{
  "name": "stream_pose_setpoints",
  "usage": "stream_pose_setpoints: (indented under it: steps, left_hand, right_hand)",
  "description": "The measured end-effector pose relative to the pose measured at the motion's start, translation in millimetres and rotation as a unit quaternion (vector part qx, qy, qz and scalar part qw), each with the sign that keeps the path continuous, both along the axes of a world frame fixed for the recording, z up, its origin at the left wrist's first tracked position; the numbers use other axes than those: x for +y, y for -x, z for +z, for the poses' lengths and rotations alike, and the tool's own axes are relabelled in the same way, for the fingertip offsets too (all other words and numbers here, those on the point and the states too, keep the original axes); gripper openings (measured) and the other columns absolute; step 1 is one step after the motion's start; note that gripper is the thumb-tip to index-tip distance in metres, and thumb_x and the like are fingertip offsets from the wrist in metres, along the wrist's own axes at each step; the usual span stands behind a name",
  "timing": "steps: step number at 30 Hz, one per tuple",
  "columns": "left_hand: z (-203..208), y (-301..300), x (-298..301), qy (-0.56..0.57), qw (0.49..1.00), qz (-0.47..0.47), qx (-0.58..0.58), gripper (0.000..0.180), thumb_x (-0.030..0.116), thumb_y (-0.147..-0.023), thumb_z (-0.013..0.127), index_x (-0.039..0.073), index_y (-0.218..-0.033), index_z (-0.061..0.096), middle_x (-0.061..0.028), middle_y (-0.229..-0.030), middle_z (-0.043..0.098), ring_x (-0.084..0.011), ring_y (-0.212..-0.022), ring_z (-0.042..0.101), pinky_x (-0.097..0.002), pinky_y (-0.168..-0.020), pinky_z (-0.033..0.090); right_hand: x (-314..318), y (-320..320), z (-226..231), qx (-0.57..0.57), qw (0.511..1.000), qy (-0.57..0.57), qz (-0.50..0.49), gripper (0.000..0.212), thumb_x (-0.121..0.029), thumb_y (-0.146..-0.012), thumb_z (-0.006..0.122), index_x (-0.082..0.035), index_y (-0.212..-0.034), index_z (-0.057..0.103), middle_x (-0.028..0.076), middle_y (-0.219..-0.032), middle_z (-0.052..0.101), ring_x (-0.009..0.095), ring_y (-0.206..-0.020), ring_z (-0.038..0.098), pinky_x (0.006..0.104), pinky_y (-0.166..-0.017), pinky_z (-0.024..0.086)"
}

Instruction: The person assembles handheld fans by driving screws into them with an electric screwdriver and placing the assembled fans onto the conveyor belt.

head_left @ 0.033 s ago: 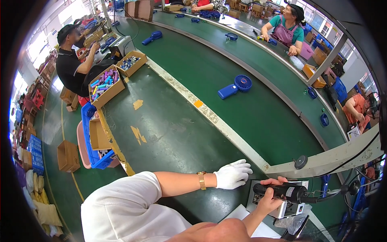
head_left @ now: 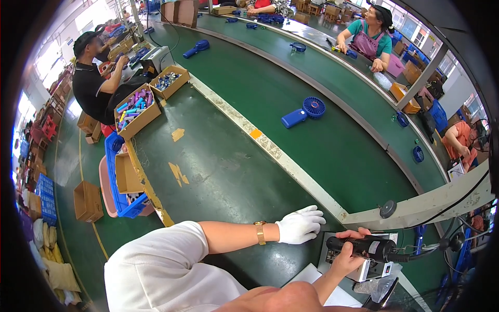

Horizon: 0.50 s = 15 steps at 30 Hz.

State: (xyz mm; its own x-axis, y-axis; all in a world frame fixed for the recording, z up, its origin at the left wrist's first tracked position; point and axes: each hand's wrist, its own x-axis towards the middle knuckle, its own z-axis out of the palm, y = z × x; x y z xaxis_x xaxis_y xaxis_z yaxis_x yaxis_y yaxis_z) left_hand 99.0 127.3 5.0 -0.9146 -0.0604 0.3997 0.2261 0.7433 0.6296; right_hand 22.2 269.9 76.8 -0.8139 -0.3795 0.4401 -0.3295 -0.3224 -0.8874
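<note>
In my right hand (head_left: 349,255), which is bare, is a black electric screwdriver (head_left: 375,248), held level with the fingers wrapped round its body. A cable and a metal coil run off its right end. Below it stands a small pale box-shaped machine (head_left: 382,270), partly hidden by the hand and tool. My left hand (head_left: 300,225), in a white glove, lies over the green bench top (head_left: 223,171) just left of the machine. Its fingers stretch out, slightly bent, and nothing shows in them.
A blue handheld fan (head_left: 313,107) lies on the green conveyor belt (head_left: 249,88) beyond a pale rail (head_left: 280,156). Cartons of coloured cylinders (head_left: 136,110) and small parts (head_left: 167,81) stand far left. A pale metal beam (head_left: 431,205) crosses at right. Co-workers sit around the belt.
</note>
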Motion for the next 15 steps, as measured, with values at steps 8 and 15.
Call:
stream_pose_setpoints:
  steps: [8, 15]
  left_hand:
    - [-3.3, 0.1, 0.6, 0.001, 1.000, 0.005, 0.003, 0.010, 0.016, -0.076, 0.062, 0.007, -0.080, 0.063, -0.0095, -0.115, 0.058, -0.0274, -0.119, 0.047, -0.0446, -0.109, 0.029]
    - [-2.3, 0.0, 0.8, 0.002, 1.000, 0.005, 0.007, 0.010, 0.015, -0.075, 0.063, 0.006, -0.080, 0.063, -0.0097, -0.113, 0.058, -0.0277, -0.118, 0.047, -0.0444, -0.109, 0.029]
  right_hand:
    - [0.2, 0.9, -0.9, 0.007, 1.000, -0.005, -0.001, 0.062, -0.029, -0.077, 0.072, 0.005, -0.118, 0.039, 0.015, -0.078, 0.062, 0.020, -0.070, 0.059, 0.0316, -0.072, 0.047]
    - [-0.1, 0.5, -0.4, 0.000, 1.000, -0.002, 0.003, 0.063, -0.029, -0.077, 0.072, 0.005, -0.118, 0.039, 0.014, -0.077, 0.062, 0.020, -0.070, 0.059, 0.0310, -0.072, 0.047]
